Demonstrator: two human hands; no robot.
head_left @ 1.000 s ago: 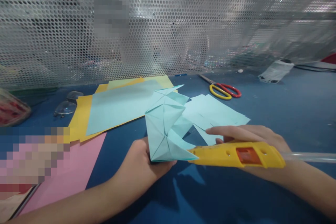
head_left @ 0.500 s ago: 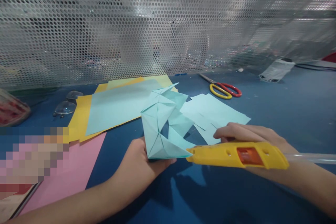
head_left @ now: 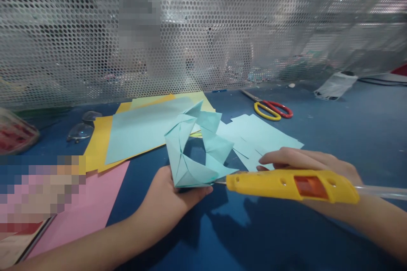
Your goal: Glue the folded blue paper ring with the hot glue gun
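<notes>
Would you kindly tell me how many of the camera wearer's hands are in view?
2: the left hand holds the folded light-blue paper near its lower edge; the right hand is behind the yellow glue gun, holding it. Both are partly hidden.

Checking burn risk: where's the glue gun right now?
Head view, right of centre: the yellow glue gun is in the right hand, nozzle at the folded pale-blue paper's lower edge, near the left hand.

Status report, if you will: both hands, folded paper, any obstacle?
Left hand holding folded paper. Right hand holding yellow glue gun, nozzle near paper's lower edge. No obstacle seen between.
</notes>
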